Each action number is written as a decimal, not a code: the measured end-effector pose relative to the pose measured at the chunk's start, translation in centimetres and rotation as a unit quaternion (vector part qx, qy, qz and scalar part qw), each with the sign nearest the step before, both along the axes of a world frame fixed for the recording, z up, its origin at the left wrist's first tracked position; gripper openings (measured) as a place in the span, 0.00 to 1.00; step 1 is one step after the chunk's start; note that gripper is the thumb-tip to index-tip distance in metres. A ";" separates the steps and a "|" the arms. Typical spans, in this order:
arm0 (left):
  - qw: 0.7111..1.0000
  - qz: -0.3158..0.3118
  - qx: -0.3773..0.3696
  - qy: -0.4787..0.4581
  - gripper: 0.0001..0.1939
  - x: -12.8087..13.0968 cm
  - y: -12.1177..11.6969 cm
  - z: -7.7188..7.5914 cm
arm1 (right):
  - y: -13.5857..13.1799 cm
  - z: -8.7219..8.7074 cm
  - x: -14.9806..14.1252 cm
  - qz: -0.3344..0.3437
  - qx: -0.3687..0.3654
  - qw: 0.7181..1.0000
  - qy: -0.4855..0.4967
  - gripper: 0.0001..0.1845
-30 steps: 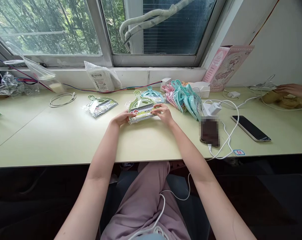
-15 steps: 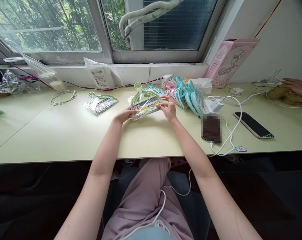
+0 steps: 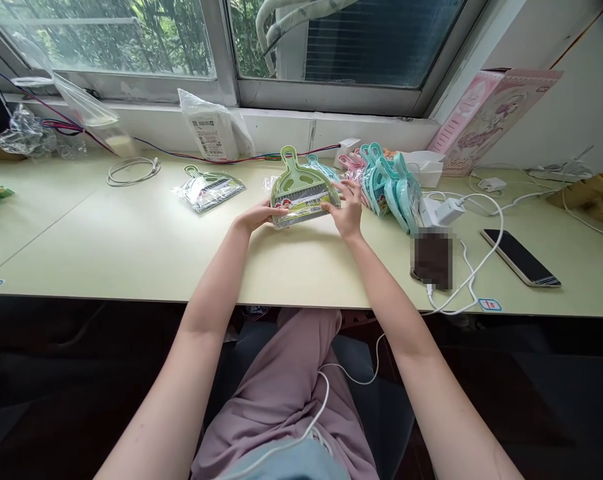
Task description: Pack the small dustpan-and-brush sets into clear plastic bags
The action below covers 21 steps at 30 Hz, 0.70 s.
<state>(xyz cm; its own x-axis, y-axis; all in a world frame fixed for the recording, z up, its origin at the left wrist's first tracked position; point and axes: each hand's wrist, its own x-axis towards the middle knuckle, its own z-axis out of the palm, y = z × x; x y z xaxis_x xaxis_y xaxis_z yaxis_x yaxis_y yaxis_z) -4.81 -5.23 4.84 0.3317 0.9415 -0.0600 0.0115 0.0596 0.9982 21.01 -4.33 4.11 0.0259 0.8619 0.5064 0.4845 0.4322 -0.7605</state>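
Between my two hands is a green dustpan and brush set [image 3: 301,190] in clear wrapping, tilted up with its handle pointing away from me. My left hand [image 3: 262,215] grips its lower left corner, thumb across the front. At its right edge my right hand [image 3: 348,210] holds on, thumb in front and fingers behind. Left of it lies another wrapped green dustpan set [image 3: 214,187], flat on the table. Several turquoise dustpan sets [image 3: 388,183] are piled just beyond my right hand, with pink ones [image 3: 352,167] beside them.
White cables and a charger [image 3: 448,210] run over the right side of the table [image 3: 131,253]. A phone [image 3: 521,257] lies at the right, and a blurred-out device [image 3: 432,260] lies nearer. A pink box [image 3: 496,120] leans by the wall. A coiled cable [image 3: 131,175] lies left.
My view has shifted slightly. The green dustpan set now stands more upright and faces me more, still in both hands. The other person's hand at the far right has gone out of view.
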 end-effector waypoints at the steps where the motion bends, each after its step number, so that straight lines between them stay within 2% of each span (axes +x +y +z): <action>1: 1.000 -0.004 0.002 0.001 0.39 0.0 0.0 0.0 | 0.2 0.0 0.1 0.022 -0.027 0.999 0.030 0.25; 3: 1.000 -0.013 0.004 0.012 0.39 0.0 0.0 -0.1 | 0.4 -0.1 0.5 0.088 -0.117 0.984 0.098 0.28; 6: 0.999 -0.030 -0.004 0.043 0.37 -0.1 0.1 -0.2 | 0.5 -0.4 0.9 0.174 -0.269 0.927 0.195 0.21; 8: 0.998 -0.037 -0.012 0.057 0.36 -0.1 0.1 -0.1 | 0.5 -0.6 1.1 0.190 -0.317 0.898 0.240 0.17; 11: 0.998 -0.028 -0.014 0.060 0.34 -0.1 0.0 0.1 | 0.3 -0.7 1.0 0.190 -0.326 0.885 0.273 0.14; 15: 0.999 -0.004 -0.006 0.050 0.32 0.2 -0.2 0.4 | 0.1 -0.6 0.6 0.182 -0.323 0.883 0.289 0.13; 21: 1.000 -0.011 0.010 0.019 0.31 1.1 -0.2 0.2 | 0.3 -0.4 0.7 0.138 -0.326 0.881 0.314 0.10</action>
<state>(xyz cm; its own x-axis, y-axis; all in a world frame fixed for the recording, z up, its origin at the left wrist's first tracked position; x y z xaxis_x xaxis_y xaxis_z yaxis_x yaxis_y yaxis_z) -3.68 -5.44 5.04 0.3497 0.9353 -0.0539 0.0504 0.0386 0.9980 21.74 -4.01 3.74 -0.1325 0.9815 -0.1380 -0.1761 -0.1603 -0.9712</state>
